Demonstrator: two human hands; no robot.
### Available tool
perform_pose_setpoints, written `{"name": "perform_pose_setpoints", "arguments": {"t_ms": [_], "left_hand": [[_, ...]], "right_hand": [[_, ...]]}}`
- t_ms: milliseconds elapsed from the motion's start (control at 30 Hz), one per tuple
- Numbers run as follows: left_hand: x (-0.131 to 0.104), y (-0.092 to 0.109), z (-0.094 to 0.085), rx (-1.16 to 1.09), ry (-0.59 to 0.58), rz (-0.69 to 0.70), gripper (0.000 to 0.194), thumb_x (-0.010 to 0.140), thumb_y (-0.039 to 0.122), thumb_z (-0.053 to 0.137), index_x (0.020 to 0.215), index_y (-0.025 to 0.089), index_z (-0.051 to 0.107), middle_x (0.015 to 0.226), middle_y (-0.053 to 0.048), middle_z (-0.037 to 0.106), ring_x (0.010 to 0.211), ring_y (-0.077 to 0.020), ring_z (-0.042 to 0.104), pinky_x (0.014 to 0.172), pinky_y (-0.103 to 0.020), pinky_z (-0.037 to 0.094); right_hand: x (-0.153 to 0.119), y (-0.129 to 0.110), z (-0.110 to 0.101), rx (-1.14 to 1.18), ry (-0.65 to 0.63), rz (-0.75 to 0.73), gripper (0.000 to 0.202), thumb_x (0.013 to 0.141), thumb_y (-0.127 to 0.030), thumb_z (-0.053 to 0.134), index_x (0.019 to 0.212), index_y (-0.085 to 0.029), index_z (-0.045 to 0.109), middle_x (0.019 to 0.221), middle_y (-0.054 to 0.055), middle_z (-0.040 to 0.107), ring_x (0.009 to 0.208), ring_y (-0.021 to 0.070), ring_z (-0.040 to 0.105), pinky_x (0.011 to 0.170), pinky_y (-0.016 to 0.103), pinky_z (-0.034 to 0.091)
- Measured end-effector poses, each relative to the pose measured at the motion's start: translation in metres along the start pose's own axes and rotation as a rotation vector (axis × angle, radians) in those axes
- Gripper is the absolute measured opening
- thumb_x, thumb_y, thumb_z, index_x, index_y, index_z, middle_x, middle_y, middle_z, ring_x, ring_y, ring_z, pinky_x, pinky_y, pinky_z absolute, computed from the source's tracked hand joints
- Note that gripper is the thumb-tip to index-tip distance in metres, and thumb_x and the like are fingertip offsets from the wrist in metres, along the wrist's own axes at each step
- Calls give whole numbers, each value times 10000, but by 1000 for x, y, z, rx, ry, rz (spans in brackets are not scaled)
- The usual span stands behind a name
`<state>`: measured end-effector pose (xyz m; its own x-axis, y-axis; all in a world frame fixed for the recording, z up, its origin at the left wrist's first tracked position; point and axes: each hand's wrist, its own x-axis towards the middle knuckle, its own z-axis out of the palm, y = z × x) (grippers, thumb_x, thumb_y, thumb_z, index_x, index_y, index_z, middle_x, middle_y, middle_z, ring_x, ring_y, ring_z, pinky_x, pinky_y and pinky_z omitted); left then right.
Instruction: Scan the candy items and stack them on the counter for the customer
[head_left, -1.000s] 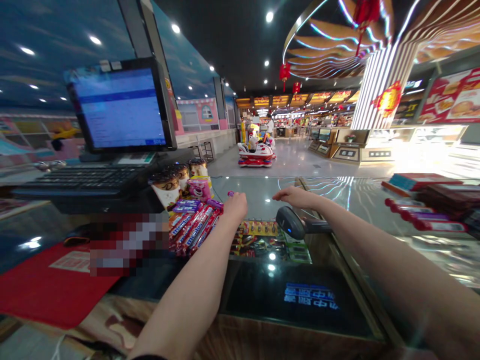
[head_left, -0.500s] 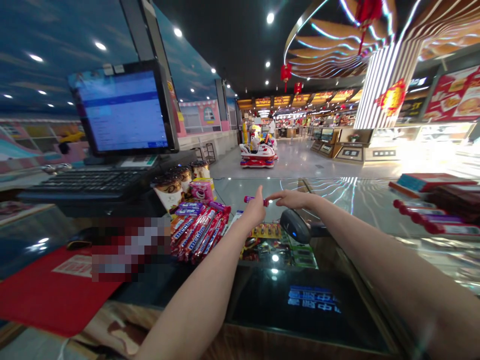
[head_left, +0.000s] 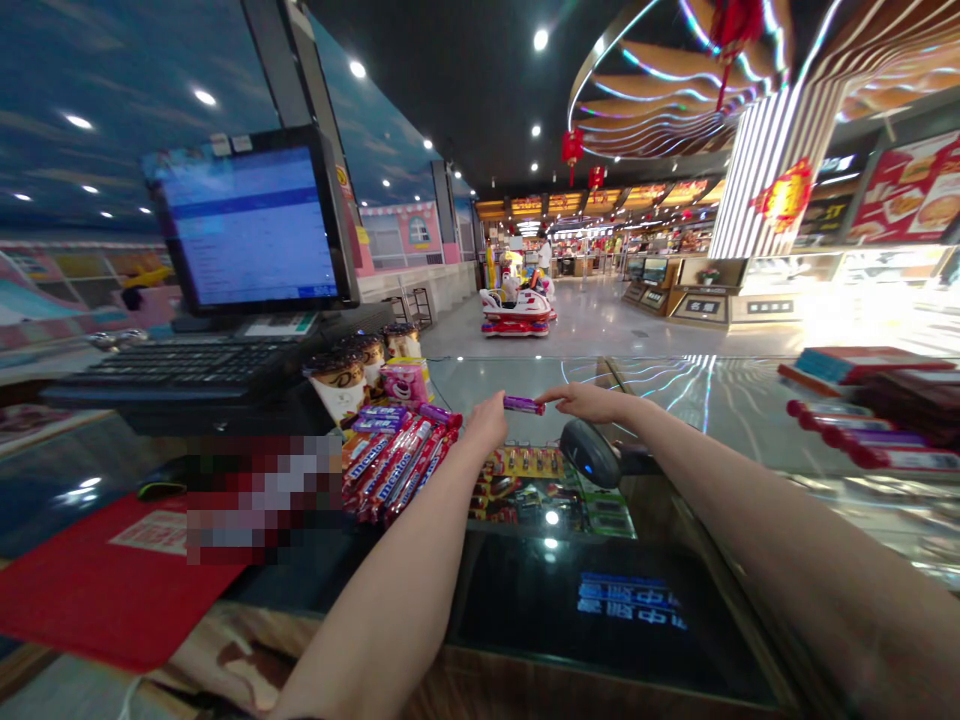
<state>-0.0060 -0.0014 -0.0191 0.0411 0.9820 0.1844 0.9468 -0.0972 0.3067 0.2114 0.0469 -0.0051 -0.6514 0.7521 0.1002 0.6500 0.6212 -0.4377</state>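
A small purple candy roll (head_left: 523, 404) spans the gap between my two hands over the glass counter. My left hand (head_left: 489, 422) is closed round its left end. At the roll's right end, my right hand (head_left: 589, 402) has its fingertips on the tip, in what looks like a pinch. Just below my right hand stands a black barcode scanner (head_left: 591, 452). Left of my left forearm lies a pile of red Mentos rolls (head_left: 397, 468), with purple packs (head_left: 381, 418) on its far side.
Several cups (head_left: 341, 388) and a pink box (head_left: 405, 382) stand behind the candy pile. A monitor (head_left: 251, 225) and keyboard (head_left: 176, 365) are at left, above a red mat (head_left: 90, 590). More candy rolls (head_left: 862, 437) and boxes (head_left: 862, 362) lie at right.
My left hand has shifted left and its raised thumb has come down. More of the candy roll now shows between the hands. My right hand has hardly moved.
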Motion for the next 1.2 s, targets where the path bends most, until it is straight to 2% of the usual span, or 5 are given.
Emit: {"name": "perform_pose_setpoints", "arguments": {"t_ms": [400, 567, 733, 967, 1200], "left_hand": [[2, 20, 16, -17, 19, 189, 442, 856, 169, 618, 1297, 171, 603, 1215, -126, 660, 1152, -222, 614, 1017, -320, 439], [5, 29, 29, -105, 86, 248, 372, 836, 128, 640, 1204, 179, 659, 1103, -92, 698, 1055, -202, 641, 976, -306, 460], [1, 43, 29, -172, 66, 282, 218, 877, 182, 619, 1072, 167, 714, 978, -79, 716, 934, -195, 659, 891, -305, 490], [-7, 49, 25, -212, 95, 298, 209, 914, 195, 561, 1054, 157, 711, 1019, -91, 706, 987, -201, 646, 913, -316, 488], [-4, 43, 32, -189, 76, 281, 300, 836, 164, 660, 1135, 172, 682, 1059, -90, 671, 1009, -196, 634, 926, -317, 488]], "right_hand": [[-44, 26, -6, 122, 54, 80, 508, 818, -74, 547, 1307, -196, 611, 1226, 66, 705, 1103, 195, 663, 986, 344, 493], [-62, 29, -10, 19, 91, 120, 481, 857, -118, 521, 1321, -200, 616, 1188, 60, 726, 1087, 213, 671, 1003, 366, 480], [-80, 25, -14, -58, 113, 125, 464, 882, -149, 470, 1308, -213, 642, 1187, 50, 728, 1084, 232, 672, 997, 370, 479], [-93, 19, -7, -77, 143, 142, 460, 901, -155, 436, 1308, -200, 646, 1257, 74, 695, 1163, 263, 636, 1003, 370, 472], [-94, 26, 2, -59, 218, 191, 451, 870, -194, 515, 1291, -265, 662, 1179, 40, 734, 1104, 263, 663, 959, 330, 490]]}}
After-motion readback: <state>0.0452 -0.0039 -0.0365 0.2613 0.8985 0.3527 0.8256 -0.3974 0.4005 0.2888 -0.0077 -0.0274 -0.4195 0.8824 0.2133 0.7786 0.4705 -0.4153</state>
